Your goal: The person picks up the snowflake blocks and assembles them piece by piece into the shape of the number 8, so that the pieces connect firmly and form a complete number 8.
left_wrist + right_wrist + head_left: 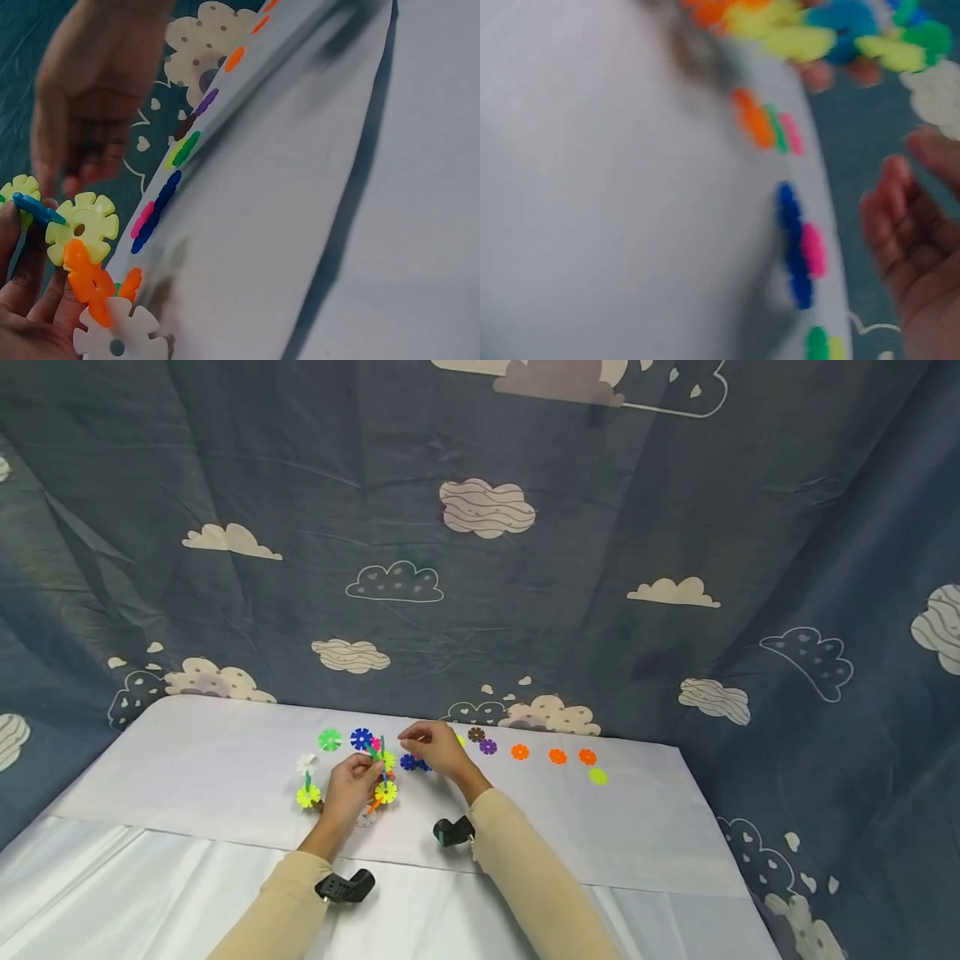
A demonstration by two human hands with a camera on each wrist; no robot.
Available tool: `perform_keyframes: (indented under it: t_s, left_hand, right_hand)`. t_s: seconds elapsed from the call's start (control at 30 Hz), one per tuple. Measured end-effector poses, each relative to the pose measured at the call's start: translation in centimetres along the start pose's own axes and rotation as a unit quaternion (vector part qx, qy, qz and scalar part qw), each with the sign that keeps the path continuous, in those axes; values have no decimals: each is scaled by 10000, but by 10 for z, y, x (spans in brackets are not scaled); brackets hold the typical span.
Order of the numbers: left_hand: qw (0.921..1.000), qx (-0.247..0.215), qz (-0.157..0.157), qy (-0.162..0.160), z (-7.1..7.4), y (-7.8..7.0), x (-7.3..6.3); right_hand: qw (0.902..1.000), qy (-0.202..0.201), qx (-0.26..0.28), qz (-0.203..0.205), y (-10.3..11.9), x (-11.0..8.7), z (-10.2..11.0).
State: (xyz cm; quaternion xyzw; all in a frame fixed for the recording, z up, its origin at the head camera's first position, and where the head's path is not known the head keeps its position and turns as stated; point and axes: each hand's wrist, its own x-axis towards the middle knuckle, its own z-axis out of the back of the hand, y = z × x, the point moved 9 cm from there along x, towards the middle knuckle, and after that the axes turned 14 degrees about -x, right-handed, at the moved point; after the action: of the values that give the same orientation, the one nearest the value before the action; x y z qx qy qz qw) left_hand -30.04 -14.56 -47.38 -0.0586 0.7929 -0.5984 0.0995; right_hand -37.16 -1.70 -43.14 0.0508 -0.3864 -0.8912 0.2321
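Note:
My left hand (pixel 345 792) grips a linked chain of notched, flower-shaped plastic discs. In the left wrist view the chain shows a yellow disc (pixel 88 225), a blue disc (pixel 37 208) seen edge-on, an orange disc (pixel 90 281) and a white disc (pixel 120 339). The chain also runs round to the left of that hand, where another yellow disc (pixel 308 796) shows. My right hand (pixel 438 748) is raised just right of the chain, apart from it. Its fingers are loosely bent, with nothing visible between them in the right wrist view.
Loose discs lie along the back of the white table (pixel 225 777): a green disc (pixel 330 740) and a dark blue disc (pixel 362 738) on the left. Farther right are a brown disc (pixel 476 735), a purple disc (pixel 488 747), several orange discs (pixel 520 752) and a yellow disc (pixel 597 777). A cloud-patterned curtain (pixel 540 635) hangs behind.

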Motion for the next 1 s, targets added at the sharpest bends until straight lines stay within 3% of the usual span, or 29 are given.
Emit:
perform_keyframes:
  t_s: [0.07, 0.17, 0.27, 0.4, 0.67, 0.83, 1.0]
  left_hand:
    - [9999, 66, 41, -67, 3, 1, -1]
    - [9999, 72, 33, -94, 4, 1, 0]
    - [10000, -7, 24, -82, 3, 1, 1]
    - [9999, -90, 35, -82, 2, 2, 1]
    - [9999, -91, 76, -74, 1, 3, 1]
    - [9999, -136, 44, -15, -2, 3, 0]
    - [9999, -31, 106, 70, -6, 3, -1]
  right_hand:
    - [9977, 195, -637, -107, -7, 0, -13]
    - [9880, 547, -1436, 145, -7, 1, -33]
    - [9773, 649, -1977, 396, -4, 2, -45]
    - [9707, 675, -2282, 327, -6, 3, -51]
    - [9880, 433, -1475, 162, -14, 2, -40]
    - [9994, 23, -350, -24, -23, 0, -22]
    - [9923, -553, 1015, -451, -27, -2, 9]
